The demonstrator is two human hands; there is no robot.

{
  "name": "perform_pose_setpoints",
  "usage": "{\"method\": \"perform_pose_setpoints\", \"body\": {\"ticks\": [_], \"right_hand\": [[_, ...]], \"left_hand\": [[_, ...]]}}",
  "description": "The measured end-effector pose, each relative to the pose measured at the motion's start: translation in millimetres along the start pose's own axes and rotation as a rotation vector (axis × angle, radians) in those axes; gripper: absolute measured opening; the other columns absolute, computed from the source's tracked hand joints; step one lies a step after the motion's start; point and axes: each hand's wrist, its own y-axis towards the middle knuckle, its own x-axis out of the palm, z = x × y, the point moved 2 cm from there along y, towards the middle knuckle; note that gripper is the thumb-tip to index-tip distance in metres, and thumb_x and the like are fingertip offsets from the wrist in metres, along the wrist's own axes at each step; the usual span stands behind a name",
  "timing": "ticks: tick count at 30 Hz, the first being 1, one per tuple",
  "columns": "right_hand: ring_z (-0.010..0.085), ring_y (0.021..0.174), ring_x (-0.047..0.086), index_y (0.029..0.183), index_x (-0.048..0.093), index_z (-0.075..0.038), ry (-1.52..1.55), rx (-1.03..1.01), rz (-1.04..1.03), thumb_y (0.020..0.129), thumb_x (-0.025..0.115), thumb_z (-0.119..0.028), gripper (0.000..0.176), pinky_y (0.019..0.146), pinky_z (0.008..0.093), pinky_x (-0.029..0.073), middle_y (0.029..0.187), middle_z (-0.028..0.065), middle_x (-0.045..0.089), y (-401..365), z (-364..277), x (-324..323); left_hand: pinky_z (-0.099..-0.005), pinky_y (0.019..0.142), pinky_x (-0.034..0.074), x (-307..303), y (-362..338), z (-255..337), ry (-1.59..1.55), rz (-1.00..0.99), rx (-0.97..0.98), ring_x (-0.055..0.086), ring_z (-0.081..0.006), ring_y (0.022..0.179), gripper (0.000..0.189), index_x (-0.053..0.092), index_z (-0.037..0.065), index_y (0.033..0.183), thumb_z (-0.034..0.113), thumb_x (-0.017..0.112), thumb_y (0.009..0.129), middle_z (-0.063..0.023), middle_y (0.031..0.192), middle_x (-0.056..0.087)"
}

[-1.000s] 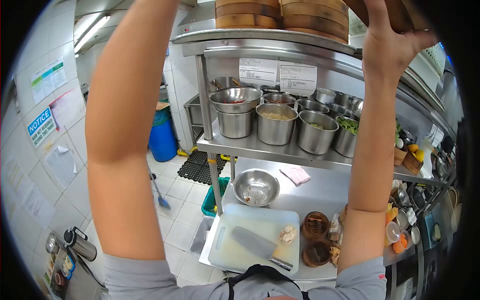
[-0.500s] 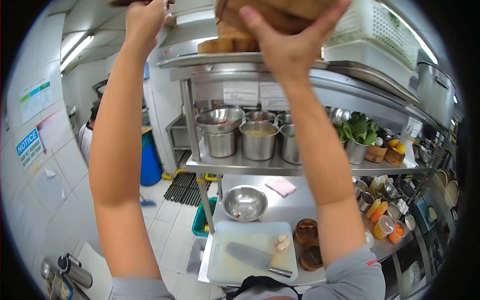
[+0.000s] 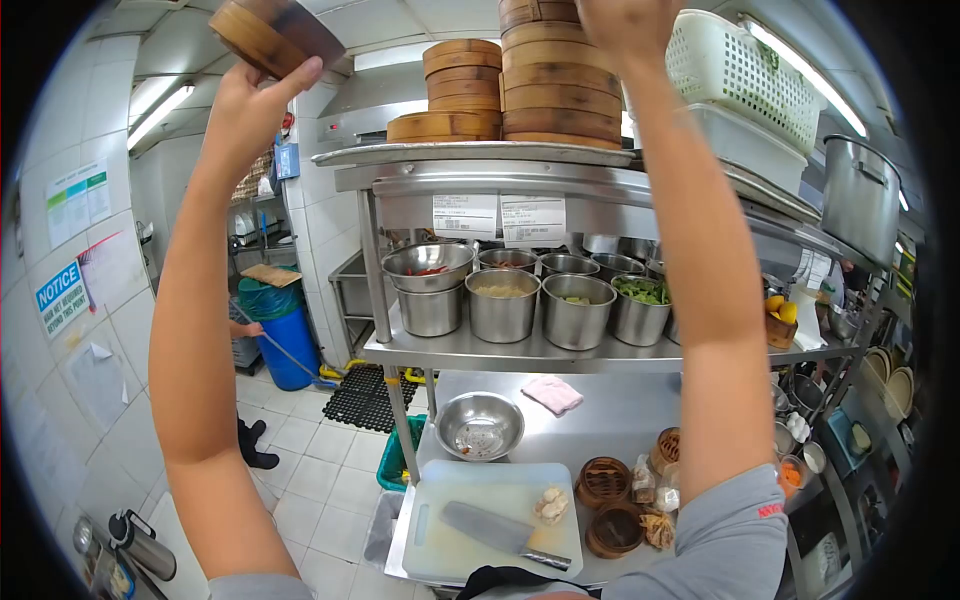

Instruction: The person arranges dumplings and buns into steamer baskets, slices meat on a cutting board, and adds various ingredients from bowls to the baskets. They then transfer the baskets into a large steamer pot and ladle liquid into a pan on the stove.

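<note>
In the upper left of the frame, the left hand (image 3: 247, 112) held a bamboo steamer (image 3: 270, 38) up in the air, tilted, with the thumb pressed along its lower side. The right hand (image 3: 632, 28) was raised at the top edge, just beside a tall stack of steamers (image 3: 562, 92); it was blurred and partly cut off, so whether it gripped anything could not be told.

As for how far things had got, much of the stacking stood in place: the tall stack rose at top center, its top out of view, with a shorter stack (image 3: 463, 75) to its left and a wide, low steamer (image 3: 432, 127) by the shorter one's foot. All of these rested on a metal tray (image 3: 345, 156) on the top shelf. The steamer in the left hand was off the tray and apart from both stacks, so that piece was unsettled; whether it was being put up or taken away, one view could not show.

Lower down, small round steamers (image 3: 604, 482) sat on the bench (image 3: 625, 405), right of a cutting board (image 3: 440, 555). A cleaver (image 3: 485, 525) lay on the board near a pale lump of food (image 3: 551, 505), with neither hand near them.
</note>
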Motion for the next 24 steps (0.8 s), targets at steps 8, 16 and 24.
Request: {"method": "perform_pose_setpoints", "body": {"ticks": [8, 16, 24], "right_hand": [[0.0422, 0.133, 0.034, 0.153, 0.011, -0.011, -0.206, 0.197, -0.128, 0.061, 0.087, -0.047, 0.125, 0.112, 0.0456, 0.033, 0.144, 0.028, 0.029, 69, 91, 69], [0.0349, 0.128, 0.049, 0.149, 0.026, 0.001, -0.165, 0.348, -0.494, 0.068, 0.08, -0.055, 0.112, 0.106, 0.0378, 0.041, 0.136, 0.0279, 0.05, 85, 138, 91], [0.0355, 0.126, 0.051, 0.148, 0.03, 0.001, -0.44, 0.217, -0.63, 0.076, 0.075, -0.046, 0.096, 0.107, 0.0363, 0.04, 0.134, 0.0278, 0.052, 49, 127, 95]], "left_hand": [[-0.033, 0.09, 0.046, -17, -67, -4, -0.067, -0.129, -0.169, 0.06, -0.0173, 0.095, 0.042, 0.06, -0.004, 0.114, 0.024, 0.072, 0.086, -0.0091, 0.105, 0.067], [-0.0325, 0.091, 0.045, -80, -206, -34, -0.124, -0.162, -0.531, 0.06, -0.0166, 0.1, 0.036, 0.057, -0.003, 0.116, 0.01, 0.07, 0.085, -0.0082, 0.108, 0.066], [-0.0302, 0.088, 0.045, -126, -364, -71, -0.099, 0.053, -0.829, 0.06, -0.0165, 0.098, 0.032, 0.06, -0.003, 0.111, 0.008, 0.072, 0.083, -0.0077, 0.107, 0.066]]}}
